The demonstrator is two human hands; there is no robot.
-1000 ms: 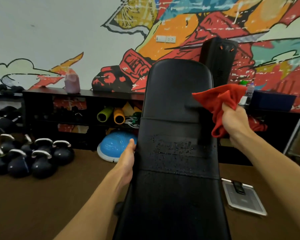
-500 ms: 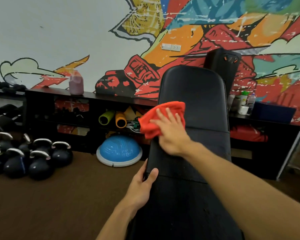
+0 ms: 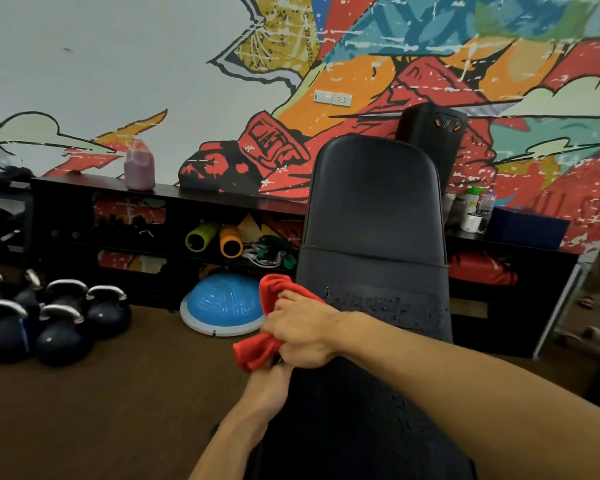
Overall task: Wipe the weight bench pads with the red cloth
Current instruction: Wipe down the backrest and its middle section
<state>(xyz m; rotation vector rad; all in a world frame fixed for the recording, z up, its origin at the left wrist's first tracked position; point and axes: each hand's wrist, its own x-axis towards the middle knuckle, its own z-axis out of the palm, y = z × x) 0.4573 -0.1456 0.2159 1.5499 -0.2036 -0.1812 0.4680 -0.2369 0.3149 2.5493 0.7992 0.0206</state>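
My right hand (image 3: 302,336) clutches the red cloth (image 3: 257,351) at the bench pad's (image 3: 374,209) left edge, mid-frame; I cannot tell my left hand's (image 3: 265,386) grip. The pad's top looks dry; droplets (image 3: 395,303) below await wiping.

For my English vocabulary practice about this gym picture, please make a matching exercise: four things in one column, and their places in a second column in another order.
Things
1. red cloth
2. blue half-dome balance trainer
3. pink plastic jug
4. orange foam roller

Places
A. on top of the black shelf
B. on the brown floor
C. gripped in the right hand, at the edge of the black bench pad
D. inside a shelf compartment

Pairs: 1-C, 2-B, 3-A, 4-D
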